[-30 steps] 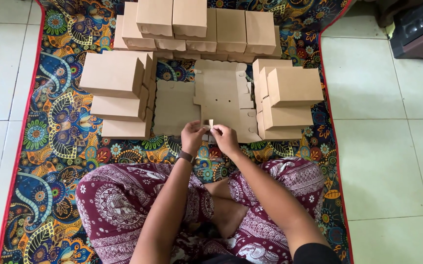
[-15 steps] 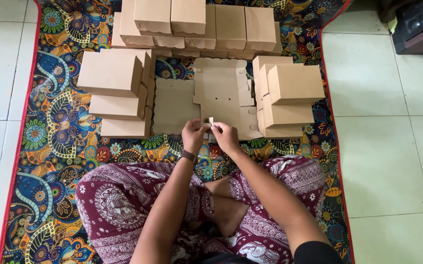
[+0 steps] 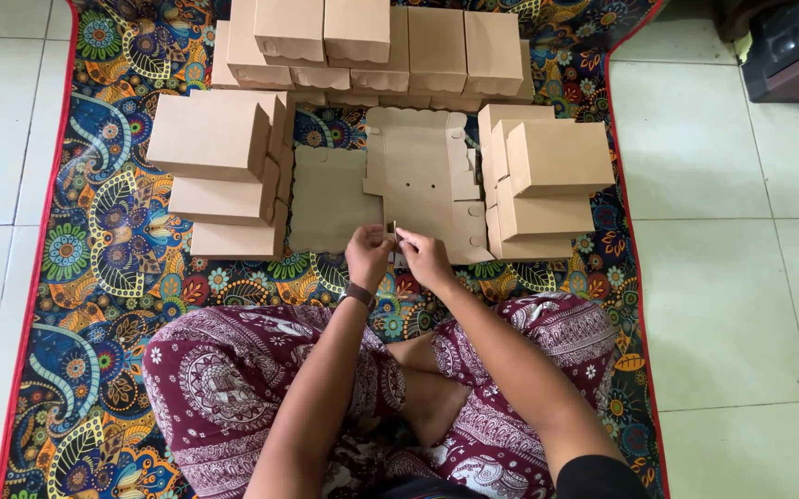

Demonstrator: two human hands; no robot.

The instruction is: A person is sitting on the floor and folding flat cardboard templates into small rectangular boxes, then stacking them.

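I sit cross-legged on a patterned mat point(image 3: 95, 277). Before my knees lies a pile of flat, unfolded brown cardboard box blanks point(image 3: 418, 176), with another flat blank point(image 3: 330, 199) to its left. My left hand point(image 3: 369, 254) and my right hand point(image 3: 425, 257) meet at the near edge of the pile. Their fingertips pinch a small tab of the top blank between them. A dark band is on my left wrist.
Folded brown boxes are stacked on three sides: left stack point(image 3: 219, 157), back row point(image 3: 372, 42), right stack point(image 3: 547, 176). White floor tiles point(image 3: 741, 277) surround the mat. A dark piece of furniture point(image 3: 792, 46) stands at the top right.
Both hands stay at the pile's near edge. The small pale tab that stood up between the fingertips now sits lower and is mostly covered by them.
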